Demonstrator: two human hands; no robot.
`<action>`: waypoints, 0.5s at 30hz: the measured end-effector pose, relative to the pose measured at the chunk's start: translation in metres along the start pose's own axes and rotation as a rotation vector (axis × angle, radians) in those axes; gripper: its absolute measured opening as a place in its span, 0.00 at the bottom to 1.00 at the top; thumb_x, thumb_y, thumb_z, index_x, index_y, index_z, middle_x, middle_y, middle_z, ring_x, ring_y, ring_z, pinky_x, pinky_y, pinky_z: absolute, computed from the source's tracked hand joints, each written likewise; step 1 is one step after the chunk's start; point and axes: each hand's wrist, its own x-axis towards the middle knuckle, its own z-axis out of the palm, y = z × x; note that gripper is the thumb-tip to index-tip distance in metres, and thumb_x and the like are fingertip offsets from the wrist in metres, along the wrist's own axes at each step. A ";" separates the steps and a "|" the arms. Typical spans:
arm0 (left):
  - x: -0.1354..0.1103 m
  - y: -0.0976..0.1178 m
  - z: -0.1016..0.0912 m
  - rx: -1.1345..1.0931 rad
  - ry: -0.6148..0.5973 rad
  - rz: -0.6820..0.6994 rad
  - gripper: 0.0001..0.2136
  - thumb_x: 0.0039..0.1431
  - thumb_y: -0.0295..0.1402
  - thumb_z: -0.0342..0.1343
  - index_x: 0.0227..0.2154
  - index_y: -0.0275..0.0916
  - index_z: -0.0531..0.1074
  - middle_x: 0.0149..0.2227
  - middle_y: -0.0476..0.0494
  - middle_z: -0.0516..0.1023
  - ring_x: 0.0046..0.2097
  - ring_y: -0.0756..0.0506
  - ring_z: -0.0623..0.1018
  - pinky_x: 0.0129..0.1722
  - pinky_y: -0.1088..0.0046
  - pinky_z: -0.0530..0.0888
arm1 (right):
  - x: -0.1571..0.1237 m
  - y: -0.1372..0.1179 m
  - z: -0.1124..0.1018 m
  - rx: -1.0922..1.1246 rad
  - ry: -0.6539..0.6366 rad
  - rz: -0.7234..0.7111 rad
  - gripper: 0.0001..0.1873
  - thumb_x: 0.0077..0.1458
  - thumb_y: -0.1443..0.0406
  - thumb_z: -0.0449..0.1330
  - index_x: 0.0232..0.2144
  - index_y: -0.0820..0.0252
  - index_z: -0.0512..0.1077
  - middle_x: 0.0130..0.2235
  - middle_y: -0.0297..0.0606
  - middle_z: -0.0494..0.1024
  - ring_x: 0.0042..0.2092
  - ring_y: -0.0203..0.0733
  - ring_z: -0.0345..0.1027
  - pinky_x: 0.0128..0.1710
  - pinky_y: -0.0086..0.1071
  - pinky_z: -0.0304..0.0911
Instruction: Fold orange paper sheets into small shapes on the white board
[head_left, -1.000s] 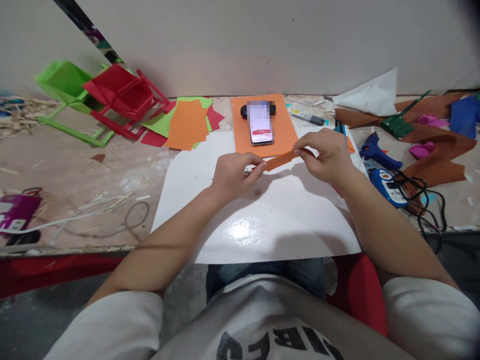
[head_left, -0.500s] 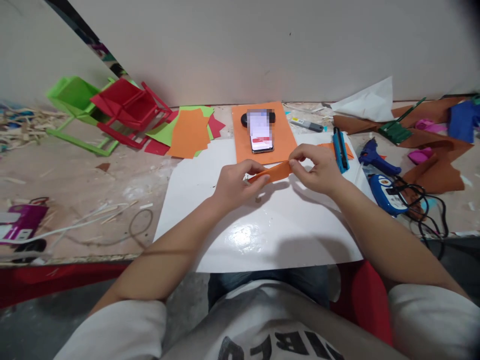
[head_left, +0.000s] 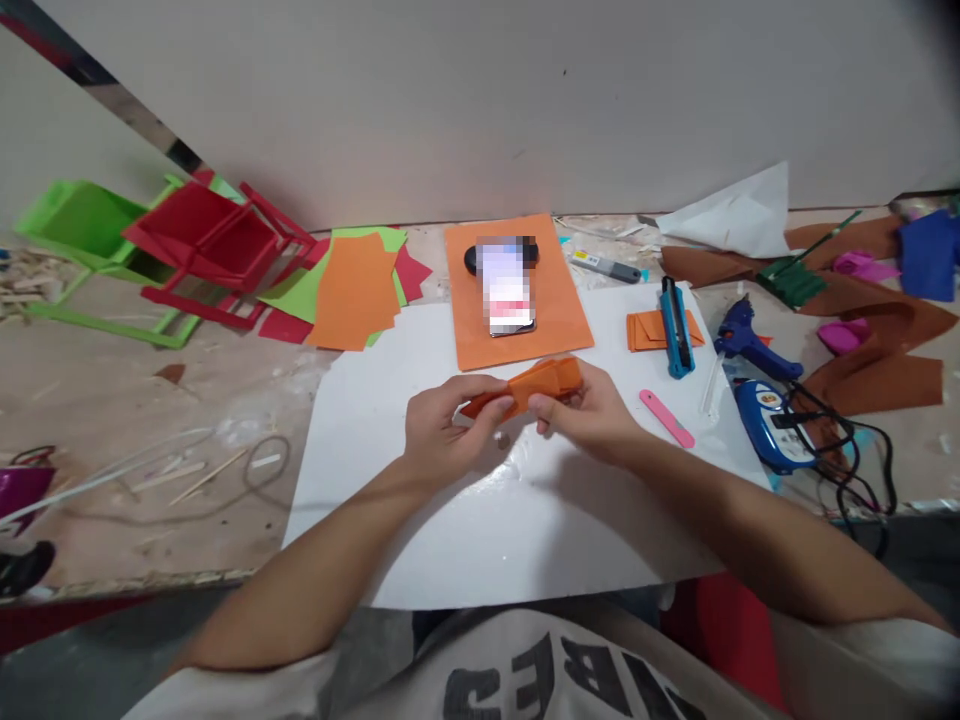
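Between my two hands is a folded strip of orange paper (head_left: 538, 385), held just above the white board. My left hand (head_left: 454, 425) pinches its left end, thumb in front and fingers behind. At the right end my right hand (head_left: 589, 415) grips it, its thumb pressed on the lower edge. Beyond the strip lies an orange sheet (head_left: 469, 345) with a phone (head_left: 511, 290) propped on it. To the right, a blue box cutter (head_left: 679, 330) rests across small folded orange pieces (head_left: 646, 331). A pink cutter (head_left: 667, 418) lies on the board nearer my right forearm.
The white board (head_left: 360, 500) covers the table's middle. Red (head_left: 232, 240) and green (head_left: 90, 230) paper chair models stand at the left beside stacked coloured paper (head_left: 356, 290). On the right are a blue glue gun (head_left: 754, 335), a blue cased device (head_left: 776, 425) with black cables, and brown sheets.
My right hand has moved left and nearer me, and the orange strip now looks bent over at its right end. The pink cutter has come into sight. The whole view has shifted slightly.
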 end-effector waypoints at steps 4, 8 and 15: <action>-0.001 -0.001 0.002 -0.097 -0.058 -0.077 0.05 0.72 0.27 0.71 0.46 0.43 0.88 0.39 0.46 0.96 0.35 0.47 0.92 0.36 0.76 0.89 | -0.003 0.000 0.009 0.124 0.040 0.051 0.28 0.62 0.42 0.85 0.44 0.53 0.80 0.33 0.34 0.85 0.33 0.42 0.79 0.36 0.39 0.79; 0.001 0.000 -0.003 -0.263 -0.120 -0.106 0.03 0.78 0.34 0.73 0.46 0.42 0.90 0.45 0.39 0.97 0.43 0.43 0.96 0.43 0.70 0.93 | -0.005 0.004 0.007 0.150 0.090 0.045 0.31 0.60 0.44 0.87 0.51 0.51 0.78 0.36 0.33 0.86 0.35 0.42 0.82 0.38 0.39 0.81; 0.003 0.001 -0.007 -0.383 -0.174 -0.076 0.12 0.86 0.31 0.62 0.52 0.46 0.93 0.52 0.39 0.97 0.52 0.42 0.97 0.52 0.65 0.95 | -0.003 0.032 0.007 0.001 0.133 -0.287 0.37 0.75 0.42 0.75 0.73 0.45 0.65 0.43 0.33 0.87 0.36 0.40 0.84 0.41 0.37 0.84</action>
